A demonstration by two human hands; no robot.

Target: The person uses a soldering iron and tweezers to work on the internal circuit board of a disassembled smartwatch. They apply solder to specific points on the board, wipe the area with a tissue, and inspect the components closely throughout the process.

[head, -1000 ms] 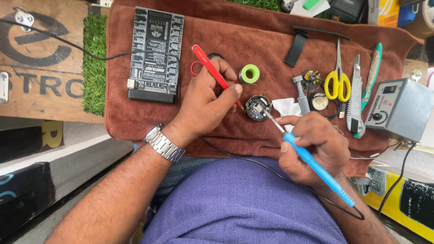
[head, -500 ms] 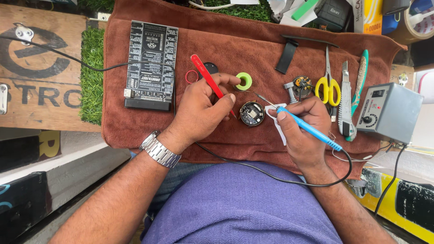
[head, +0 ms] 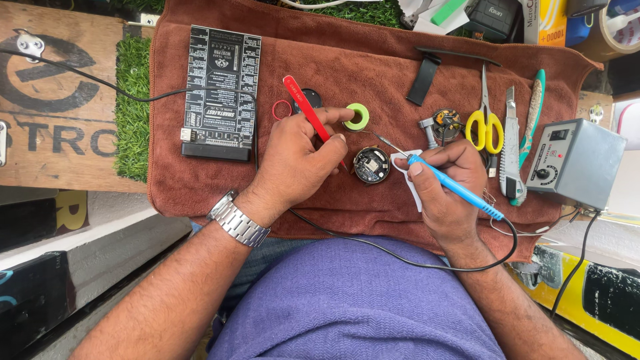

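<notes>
At the middle of the brown towel (head: 373,53) spread over the bench, I see a small round black device with its circuit board exposed (head: 371,165), lying between my two hands. My left hand (head: 297,160), at nine o'clock of it, pinches a pair of red tweezers (head: 308,112), whose tips slant down toward the device's left edge. My right hand (head: 448,183), at three o'clock, grips a blue-handled soldering iron (head: 453,187) like a pen; its thin metal tip points toward eleven o'clock, above the device. A small green ring-shaped spool (head: 357,117) sits at twelve o'clock, just beyond the left fingertips. A flat black rectangular board with white markings (head: 222,90) lies at ten o'clock, yellow-handled scissors (head: 485,123) and a grey soldering station box (head: 572,162) toward three.
</notes>
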